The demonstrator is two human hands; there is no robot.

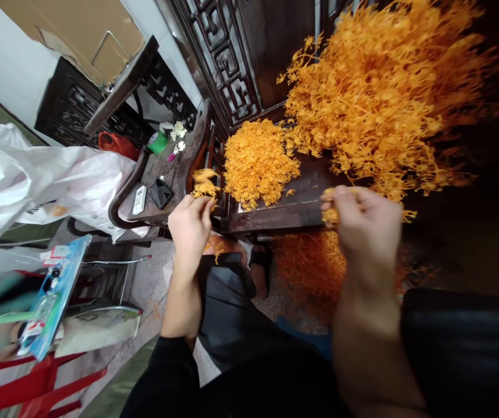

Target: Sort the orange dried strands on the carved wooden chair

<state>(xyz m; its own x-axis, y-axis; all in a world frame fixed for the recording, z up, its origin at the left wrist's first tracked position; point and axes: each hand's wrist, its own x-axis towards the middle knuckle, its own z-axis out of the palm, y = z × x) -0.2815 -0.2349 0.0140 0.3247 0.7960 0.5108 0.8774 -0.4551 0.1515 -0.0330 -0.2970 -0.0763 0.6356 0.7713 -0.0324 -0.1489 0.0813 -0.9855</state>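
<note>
Just orange sprigs (205,184) pinched in both hands (190,223), above the bench (275,212).

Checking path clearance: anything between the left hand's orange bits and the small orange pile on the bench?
Nothing visible. The left hand holds its orange bits beside the small pile, with only the bench's dark wooden armrest between.

The dark wooden bench (275,215) looks smooth and faintly glossy, and behind it at twelve o'clock stands carved lattice wood (225,64) of the same dark polish. The orange sprigs (384,93) and the loose orange pile (258,159) look like matt plastic, thin and bristly. At nine o'clock lies a crinkled white plastic sack (35,180), shiny; at seven o'clock, glossy red plastic stools (35,386).
</note>
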